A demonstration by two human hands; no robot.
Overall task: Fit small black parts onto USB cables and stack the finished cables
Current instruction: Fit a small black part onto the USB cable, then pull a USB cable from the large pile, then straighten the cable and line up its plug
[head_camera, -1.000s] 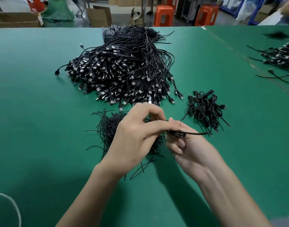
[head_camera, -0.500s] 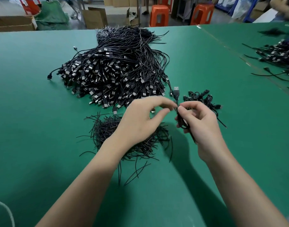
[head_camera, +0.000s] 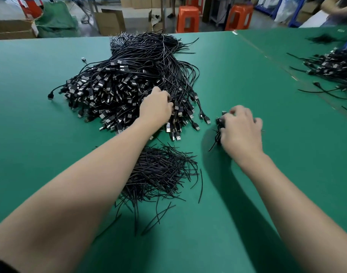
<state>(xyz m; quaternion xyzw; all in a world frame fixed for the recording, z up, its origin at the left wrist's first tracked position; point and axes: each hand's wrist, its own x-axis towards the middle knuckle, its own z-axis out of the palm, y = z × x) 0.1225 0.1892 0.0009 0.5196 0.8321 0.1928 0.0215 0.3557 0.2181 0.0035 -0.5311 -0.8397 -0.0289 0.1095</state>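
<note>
left hand (head_camera: pixel 155 109) moved into cable pile (head_camera: pixel 113 89), grip unclear; right hand (head_camera: pixel 240 131) clutches bundle (head_camera: pixel 218 123) on green table (head_camera: pixel 247 75)

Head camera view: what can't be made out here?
Head view, left hand: fingertips buried in the big cable pile; grip unclear.
Head view, finished cables: mostly covered by the right hand; its grip unclear.
Head view, far-right cable pile: cut off by the frame edge.

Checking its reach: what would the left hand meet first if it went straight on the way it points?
The big pile of USB cables: the left hand seems to touch its near plugs, depth unclear.
</note>
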